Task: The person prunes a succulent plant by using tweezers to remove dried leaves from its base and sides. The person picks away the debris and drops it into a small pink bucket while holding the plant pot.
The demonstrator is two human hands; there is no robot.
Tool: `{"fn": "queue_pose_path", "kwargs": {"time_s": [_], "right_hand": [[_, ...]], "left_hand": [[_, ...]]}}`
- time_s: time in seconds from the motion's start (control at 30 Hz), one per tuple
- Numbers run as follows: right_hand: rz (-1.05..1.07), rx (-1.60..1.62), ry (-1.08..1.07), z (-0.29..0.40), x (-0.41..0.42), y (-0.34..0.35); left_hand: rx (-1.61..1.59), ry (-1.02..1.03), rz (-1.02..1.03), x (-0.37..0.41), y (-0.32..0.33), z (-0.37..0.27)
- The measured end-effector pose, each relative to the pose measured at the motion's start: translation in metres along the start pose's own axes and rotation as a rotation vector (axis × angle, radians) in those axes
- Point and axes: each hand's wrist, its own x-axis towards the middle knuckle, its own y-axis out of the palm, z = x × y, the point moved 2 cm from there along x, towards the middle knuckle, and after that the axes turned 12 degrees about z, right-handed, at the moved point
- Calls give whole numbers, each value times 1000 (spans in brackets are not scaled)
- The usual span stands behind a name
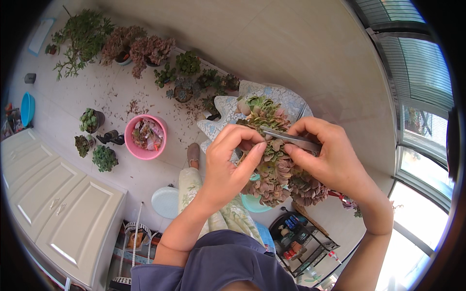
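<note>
A large succulent plant (273, 171) with crowded green and dusty-pink rosettes stands right in front of me. My left hand (233, 163) is at its left side, thumb and forefinger pinching the leaves near its middle. From the other side my right hand (324, 156) holds metal tweezers (287, 137), their tips pointing left into the upper rosettes. The right thumb also touches the leaves below the tweezers. Under the foliage shows part of a mint-green round container (255, 204); leaves hide the rest of it.
A pink bucket (128, 140) with plant scraps stands on the floor at left, near small potted succulents (105, 158). More potted plants (153, 51) line the wall. Dry leaves (136, 107) litter the tiles. Behind the succulent lies a lace-patterned cloth (255, 89); a black rack (291, 232) stands lower right.
</note>
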Motion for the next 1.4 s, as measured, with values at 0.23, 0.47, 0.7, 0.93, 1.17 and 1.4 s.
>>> {"fn": "queue_pose_path", "kwargs": {"time_s": [0.23,0.47,0.7,0.93,1.17,1.4], "right_hand": [[-136,-146,-101,-13,9,-14],[-16,-159,-265,-12,31,-16],[57,-393,-263,-1,46,-22],[54,-234,-254,11,58,-17],[-57,-201,-343,23,68,-28],[57,-191,-177,3,65,-27]], "left_hand": [[84,23,59,-10,-4,1],[125,33,65,-7,-10,-4],[57,-5,-23,1,-12,14],[-74,-133,-99,7,-9,30],[-427,-190,-115,9,-3,34],[-404,-263,-89,14,1,35]]}}
